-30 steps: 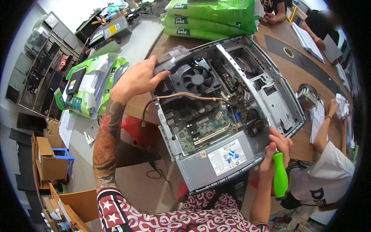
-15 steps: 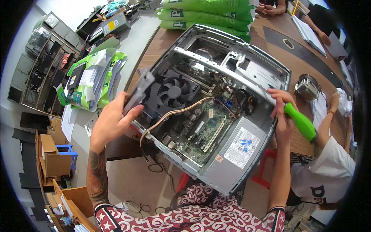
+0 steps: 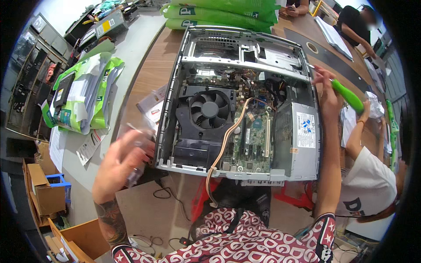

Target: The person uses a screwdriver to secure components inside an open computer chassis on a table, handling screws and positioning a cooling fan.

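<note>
An open computer case [image 3: 298, 61] lies flat across the brown table [image 3: 149, 65], showing a black fan [image 3: 209, 109], a circuit board and a metal power supply [image 3: 304, 136]. A tan cable [image 3: 239, 122] hangs over its near edge. My left hand [image 3: 120, 162], blurred, is closed on a grey part [image 3: 136, 173] left of the case, whose exact shape I cannot make out. My right hand [image 3: 326, 94], at the case's right rim, holds a green-handled screwdriver [image 3: 348, 95].
Green packs [image 3: 219, 17] are stacked behind the case; a green bag of papers [image 3: 87, 96] lies on the left counter. Co-workers [image 3: 368, 179] work at the right, one holding crumpled white paper [image 3: 374, 103]. Cardboard boxes [image 3: 48, 197], red stools [image 3: 291, 199] and cables [image 3: 164, 193] stand or lie below.
The case has turned and sits straighter, farther from me. My left hand has left its top corner, moving down and left with the grey part. My right hand has moved up with the screwdriver.
</note>
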Available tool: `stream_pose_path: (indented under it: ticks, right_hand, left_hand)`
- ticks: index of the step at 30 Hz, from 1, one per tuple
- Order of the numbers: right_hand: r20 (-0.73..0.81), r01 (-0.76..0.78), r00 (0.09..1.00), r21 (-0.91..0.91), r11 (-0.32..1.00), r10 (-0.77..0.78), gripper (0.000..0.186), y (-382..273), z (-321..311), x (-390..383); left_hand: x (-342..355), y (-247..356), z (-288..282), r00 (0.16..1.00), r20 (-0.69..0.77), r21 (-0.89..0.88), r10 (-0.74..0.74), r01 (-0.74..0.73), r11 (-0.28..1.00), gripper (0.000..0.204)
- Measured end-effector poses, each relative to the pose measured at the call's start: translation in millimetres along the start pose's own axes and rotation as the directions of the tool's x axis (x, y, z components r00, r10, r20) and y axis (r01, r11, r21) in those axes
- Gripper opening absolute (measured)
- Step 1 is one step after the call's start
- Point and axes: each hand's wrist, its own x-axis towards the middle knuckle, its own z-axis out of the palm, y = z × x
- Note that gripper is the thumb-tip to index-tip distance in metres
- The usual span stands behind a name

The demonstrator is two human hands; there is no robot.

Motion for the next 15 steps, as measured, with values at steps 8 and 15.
stream_pose_path:
  ticks: [8, 15]
  right_hand:
    - [-0.122, 0.075, 0.989, -0.076, 0.994, -0.084, 0.026, -84, -43, -131]
    - [-0.134, 0.05, 0.985, -0.358, 0.932, -0.105, 0.026, -115, -25, -167]
  left_hand:
    - [79, -31, -48, 0.77, -0.522, 0.715, 0.367, 0.16, 0.68, 0.065]
    - [156, -66, -62, 0.812, -0.491, 0.837, 0.316, 0.339, 0.43, 0.073]
